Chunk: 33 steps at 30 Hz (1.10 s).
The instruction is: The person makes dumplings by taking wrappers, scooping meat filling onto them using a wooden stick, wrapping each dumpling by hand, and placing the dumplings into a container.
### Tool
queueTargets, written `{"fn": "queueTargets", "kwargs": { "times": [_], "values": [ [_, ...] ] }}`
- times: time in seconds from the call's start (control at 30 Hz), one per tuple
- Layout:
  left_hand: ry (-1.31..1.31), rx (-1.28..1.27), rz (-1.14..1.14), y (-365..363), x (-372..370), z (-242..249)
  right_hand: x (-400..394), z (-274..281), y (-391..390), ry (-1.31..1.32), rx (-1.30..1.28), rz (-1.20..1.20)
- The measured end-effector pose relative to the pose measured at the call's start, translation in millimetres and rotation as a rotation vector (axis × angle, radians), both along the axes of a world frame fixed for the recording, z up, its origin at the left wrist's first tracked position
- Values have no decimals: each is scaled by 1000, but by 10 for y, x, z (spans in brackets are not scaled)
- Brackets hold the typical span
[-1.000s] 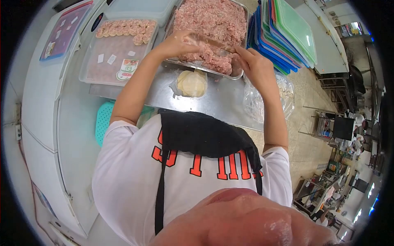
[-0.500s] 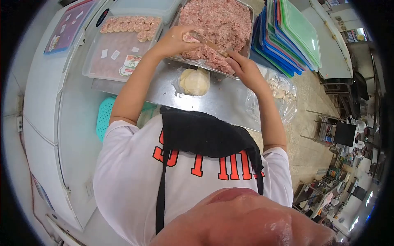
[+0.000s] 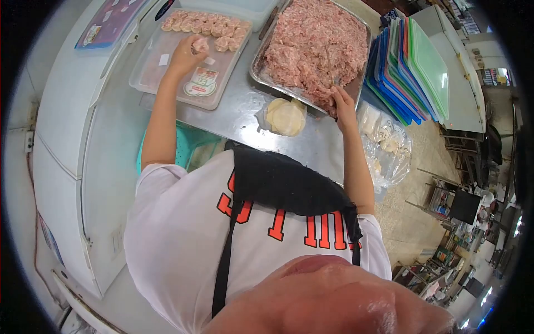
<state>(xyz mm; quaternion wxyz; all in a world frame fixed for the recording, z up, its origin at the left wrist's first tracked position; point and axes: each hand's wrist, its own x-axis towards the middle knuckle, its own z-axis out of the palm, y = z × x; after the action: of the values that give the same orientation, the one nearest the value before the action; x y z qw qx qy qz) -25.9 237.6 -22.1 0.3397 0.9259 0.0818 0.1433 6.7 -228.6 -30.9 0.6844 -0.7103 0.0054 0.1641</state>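
My left hand [image 3: 185,57] is closed on a meat-filled dumpling [image 3: 201,45] over a translucent lidded tray [image 3: 194,102], just below the rows of dumplings [image 3: 207,23]. My right hand [image 3: 342,106] grips a thin spreading tool [image 3: 329,61] whose blade lies against the minced meat [image 3: 311,42] at the near right of the metal pan [image 3: 278,87]. Between the two trays and nearer my body, a stack of round pale wrappers [image 3: 286,117] sits on the metal table [image 3: 222,127].
Stacked coloured plastic lids [image 3: 406,72] stand right of the pan. A clear plastic bag [image 3: 387,146] with pale contents lies at the table's right end. Below the table's left edge is a turquoise basket [image 3: 182,146]. A purple-lidded box [image 3: 111,23] rests at upper left.
My left hand has moved left from over the pan to the dumpling tray, carrying the dumpling. My right hand has drawn away from it, and the tool now points up into the meat.
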Motion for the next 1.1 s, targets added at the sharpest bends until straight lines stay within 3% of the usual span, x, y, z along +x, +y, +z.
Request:
{"fn": "queueTargets", "kwargs": {
  "times": [0.13, 0.27, 0.33, 0.37, 0.57, 0.63, 0.77, 0.9, 0.93, 1.1],
  "values": [
    [0, 78, 136, 43, 181, -61, -7, 4, 12, -15, -27, -28],
    [10, 71, 63, -63, 310, -121, -19, 8, 25, 23, -42, -92],
    [315, 37, 63, -193, 255, 69, -28, -6, 28, 9, -46, -124],
    [317, 38, 54, -194, 271, 32, -37, -5, 34, 8, -40, -136],
    [2, 89, -31, -113, 480, -204, -33, -40, 48, -14, -52, -177],
    [-218, 182, -125, -60, 500, -273, -44, -4, 70, 1, -61, -196],
    [16, 19, -172, -46, 402, -145, -55, 23, 108, -28, -93, -223],
    [-2, 143, -161, 5, 522, -302, 52, -221, -41, -151, -178, -188],
    [-55, 208, -173, -24, 519, -313, 9, -92, -23, -17, -103, -144],
    [0, 337, -175, -192, 311, -4, -12, -52, -20, 12, -58, -88]
  ]
}}
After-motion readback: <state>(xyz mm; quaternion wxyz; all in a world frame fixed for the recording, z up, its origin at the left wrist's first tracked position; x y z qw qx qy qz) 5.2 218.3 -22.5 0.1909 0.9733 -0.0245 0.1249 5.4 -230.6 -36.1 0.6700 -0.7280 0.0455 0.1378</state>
